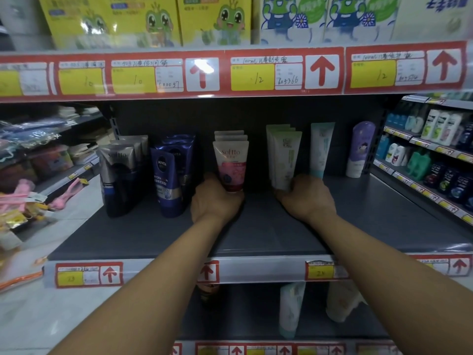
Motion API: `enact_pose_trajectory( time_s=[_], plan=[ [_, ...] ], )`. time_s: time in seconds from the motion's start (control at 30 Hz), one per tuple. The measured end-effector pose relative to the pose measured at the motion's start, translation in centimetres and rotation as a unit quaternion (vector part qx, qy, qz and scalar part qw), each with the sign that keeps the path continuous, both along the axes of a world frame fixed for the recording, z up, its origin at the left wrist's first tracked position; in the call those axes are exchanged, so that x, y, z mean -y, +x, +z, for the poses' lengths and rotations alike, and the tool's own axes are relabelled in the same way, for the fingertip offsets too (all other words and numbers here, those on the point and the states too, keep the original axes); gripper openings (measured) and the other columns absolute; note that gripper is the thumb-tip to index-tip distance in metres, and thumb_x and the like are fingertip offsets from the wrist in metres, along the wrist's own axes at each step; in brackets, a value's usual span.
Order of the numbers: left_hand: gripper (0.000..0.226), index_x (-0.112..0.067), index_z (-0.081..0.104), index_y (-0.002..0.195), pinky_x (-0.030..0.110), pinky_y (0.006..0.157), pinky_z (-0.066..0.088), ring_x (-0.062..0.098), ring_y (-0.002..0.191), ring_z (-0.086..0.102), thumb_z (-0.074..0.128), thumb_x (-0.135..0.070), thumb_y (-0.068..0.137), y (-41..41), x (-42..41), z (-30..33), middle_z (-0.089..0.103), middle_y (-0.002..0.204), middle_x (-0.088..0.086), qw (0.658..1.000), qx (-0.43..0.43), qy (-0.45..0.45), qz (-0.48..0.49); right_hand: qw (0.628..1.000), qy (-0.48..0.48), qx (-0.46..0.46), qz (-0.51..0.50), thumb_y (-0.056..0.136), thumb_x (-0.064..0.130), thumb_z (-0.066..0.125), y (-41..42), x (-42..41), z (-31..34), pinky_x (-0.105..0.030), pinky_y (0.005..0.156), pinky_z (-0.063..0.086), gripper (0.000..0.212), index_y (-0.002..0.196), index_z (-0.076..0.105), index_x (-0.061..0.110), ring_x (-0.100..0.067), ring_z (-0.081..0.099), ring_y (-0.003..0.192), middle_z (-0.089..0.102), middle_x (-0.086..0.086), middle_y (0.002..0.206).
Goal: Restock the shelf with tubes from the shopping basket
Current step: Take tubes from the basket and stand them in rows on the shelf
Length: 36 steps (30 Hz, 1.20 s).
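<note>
yellow boxes (143, 20) printed with a green frog cartoon stand on the upper level beside white and blue boxes (325, 19) with a similar figure. red price labels (284, 71) with yellow fields and upward arrows run along the edge below them. to the right, a neighbouring rack (432, 162) carries rows of white, green and dark bottles, and pink items (23, 198) hang at the left.

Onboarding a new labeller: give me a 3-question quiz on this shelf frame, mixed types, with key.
1. True or false: the left hand holds the pink Softto tube.
2. The right hand grips which? A) dark blue Nivea tube B) pale green tube C) purple bottle
3. Fill in: the tubes on the grey shelf stand cap ____.

Key: 1 true; 2 B; 3 down.
</note>
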<state>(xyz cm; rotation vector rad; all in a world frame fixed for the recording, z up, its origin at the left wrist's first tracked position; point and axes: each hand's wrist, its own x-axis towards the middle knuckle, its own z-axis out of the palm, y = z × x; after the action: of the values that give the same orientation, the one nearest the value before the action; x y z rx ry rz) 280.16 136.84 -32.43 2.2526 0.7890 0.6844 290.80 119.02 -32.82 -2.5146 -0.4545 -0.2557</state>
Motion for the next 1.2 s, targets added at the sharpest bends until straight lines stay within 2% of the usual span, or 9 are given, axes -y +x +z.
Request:
enact_pose_trajectory(
  time_s=[0.2,0.33,0.47,0.57,0.7,0.8,0.9,1.03,1.2],
  plan=[
    [0.07,-0.021,0.057,0.13,0.044,0.091,0.059,0.037,0.113,0.068,0.077,-0.058,0.074,0.2,-0.2,-0.1,0.07,0.125,0.01,1.0,-0.005,-0.001,-0.004,1.0,0.0,-0.016,0.002,0.086,0.054,0.069,0.5,0.0,-0.2,-0.031,0.07,0.048,0.049,0.112,0.067,0.013,-0.034,0.067,0.101,0.068,-0.011,0.108],
    [0.074,-0.018,0.056,0.131,0.044,0.092,0.059,0.036,0.113,0.068,0.077,-0.061,0.074,0.2,-0.4,-0.2,0.069,0.125,0.01,1.0,-0.024,0.005,-0.012,0.999,-0.02,-0.027,0.003,0.077,0.068,0.063,0.7,0.1,0.0,-0.028,0.06,0.043,0.06,0.106,0.07,0.016,-0.03,0.068,0.095,0.07,-0.008,0.103],
    [0.082,-0.013,0.052,0.135,0.044,0.095,0.058,0.037,0.118,0.066,0.082,-0.058,0.073,-0.3,0.0,0.3,0.065,0.131,0.013,0.999,-0.04,0.005,-0.02,0.998,-0.065,-0.009,0.016,0.078,0.074,0.059,-0.4,0.7,0.8,-0.029,0.069,0.045,0.069,0.117,0.07,0.017,-0.031,0.067,0.105,0.069,-0.008,0.114],
    [0.085,-0.011,0.052,0.136,0.044,0.095,0.058,0.036,0.118,0.065,0.084,-0.056,0.072,-1.1,0.5,0.6,0.064,0.132,0.015,0.999,-0.047,0.006,-0.027,0.997,-0.075,-0.023,0.014,0.086,0.068,0.066,-1.9,1.9,1.6,-0.03,0.073,0.047,0.066,0.115,0.066,0.009,-0.032,0.065,0.107,0.063,-0.011,0.116],
    [0.066,-0.012,0.055,0.129,0.041,0.093,0.057,0.035,0.117,0.065,0.085,-0.04,0.078,-3.4,1.9,1.0,0.064,0.128,0.013,0.998,-0.021,0.01,-0.051,0.996,-0.076,-0.032,0.031,0.091,0.053,0.069,-3.8,3.5,2.0,-0.031,0.077,0.045,0.057,0.12,0.057,0.005,-0.031,0.061,0.108,0.055,-0.015,0.122],
    [0.043,-0.019,0.059,0.124,0.038,0.086,0.053,0.031,0.112,0.065,0.074,-0.034,0.088,-6.0,3.0,1.2,0.064,0.125,0.008,0.997,-0.014,0.041,-0.065,0.995,-0.049,-0.036,0.083,0.09,0.041,0.069,-6.0,4.1,2.0,-0.032,0.085,0.046,0.055,0.129,0.053,0.006,-0.032,0.059,0.113,0.054,-0.016,0.128],
    [0.04,-0.022,0.058,0.128,0.036,0.083,0.05,0.031,0.111,0.064,0.067,-0.031,0.09,-9.0,4.2,1.9,0.064,0.125,0.005,0.995,-0.008,0.066,-0.074,0.993,-0.012,-0.015,0.118,0.09,0.038,0.066,-9.0,4.8,2.1,-0.036,0.097,0.049,0.059,0.139,0.05,0.01,-0.033,0.057,0.122,0.056,-0.013,0.135],
    [0.037,-0.023,0.059,0.125,0.038,0.083,0.053,0.028,0.107,0.065,0.067,-0.027,0.088,-12.8,5.9,2.9,0.065,0.122,0.003,0.992,0.009,0.089,-0.093,0.992,0.034,0.041,0.11,0.092,0.032,0.063,-13.1,5.6,2.0,-0.037,0.089,0.051,0.047,0.135,0.055,0.014,-0.03,0.063,0.111,0.065,-0.006,0.122],
    [0.025,-0.026,0.06,0.114,0.031,0.075,0.042,0.013,0.092,0.054,0.066,-0.026,0.09,-16.7,6.7,2.7,0.063,0.114,-0.006,0.988,0.007,0.114,-0.104,0.987,0.04,0.093,0.122,0.093,0.029,0.062,-18.0,5.6,1.4,-0.037,0.085,0.053,0.035,0.126,0.061,0.017,-0.021,0.063,0.101,0.063,0.001,0.11]
  ],
)
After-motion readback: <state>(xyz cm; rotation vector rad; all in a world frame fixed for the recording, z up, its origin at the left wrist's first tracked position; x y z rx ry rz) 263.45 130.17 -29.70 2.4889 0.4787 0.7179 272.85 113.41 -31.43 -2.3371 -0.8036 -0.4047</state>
